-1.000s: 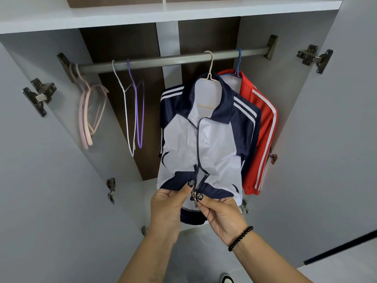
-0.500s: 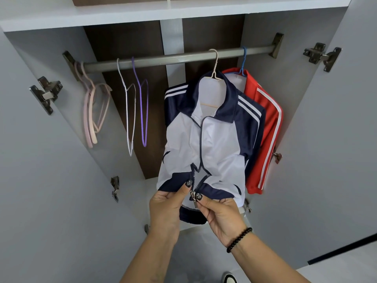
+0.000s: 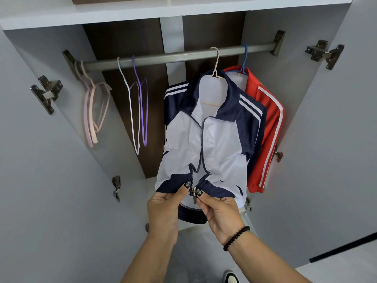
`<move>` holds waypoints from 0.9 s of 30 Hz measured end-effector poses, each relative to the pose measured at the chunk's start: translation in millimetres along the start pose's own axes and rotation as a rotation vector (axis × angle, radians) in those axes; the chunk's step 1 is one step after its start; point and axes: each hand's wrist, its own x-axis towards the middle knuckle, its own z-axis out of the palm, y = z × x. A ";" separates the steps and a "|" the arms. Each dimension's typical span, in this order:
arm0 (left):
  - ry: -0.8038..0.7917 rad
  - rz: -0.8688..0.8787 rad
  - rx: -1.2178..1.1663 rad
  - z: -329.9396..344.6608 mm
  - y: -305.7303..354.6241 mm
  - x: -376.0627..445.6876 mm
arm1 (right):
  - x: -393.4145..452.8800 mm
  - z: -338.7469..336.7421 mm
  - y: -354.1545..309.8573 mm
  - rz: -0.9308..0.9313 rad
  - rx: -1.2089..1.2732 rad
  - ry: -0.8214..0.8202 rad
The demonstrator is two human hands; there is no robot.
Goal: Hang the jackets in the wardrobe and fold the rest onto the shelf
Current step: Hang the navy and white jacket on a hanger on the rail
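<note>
A navy and white jacket (image 3: 216, 144) hangs on a beige hanger from the wardrobe rail (image 3: 163, 59). Its zip is open above the hem. My left hand (image 3: 165, 209) pinches the left hem beside the zip. My right hand (image 3: 218, 211) pinches the zip slider (image 3: 193, 194) and the right hem, lifting the bottom of the jacket towards me. Behind it, to the right, a red jacket (image 3: 267, 127) with white stripes hangs on a blue hanger.
Bare hangers hang on the rail's left part: pink ones (image 3: 93, 111), a white one (image 3: 130, 111) and a purple one (image 3: 142, 107). A white shelf (image 3: 122, 15) runs above the rail. Both wardrobe doors stand open, with hinges (image 3: 47, 92) at the sides.
My hands keep their hold at the zip's bottom. The view has shifted slightly, so the wardrobe sits a little further right in the frame.
</note>
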 end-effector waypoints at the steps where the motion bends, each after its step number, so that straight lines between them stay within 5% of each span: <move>1: -0.008 0.009 0.006 -0.6 -0.5 0.1 | 0.8 1.0 0.0 0.007 0.004 0.012; 27: 0.028 -0.020 -0.086 -6.5 6.6 5.6 | -4.8 17.9 7.2 -0.006 -0.042 -0.068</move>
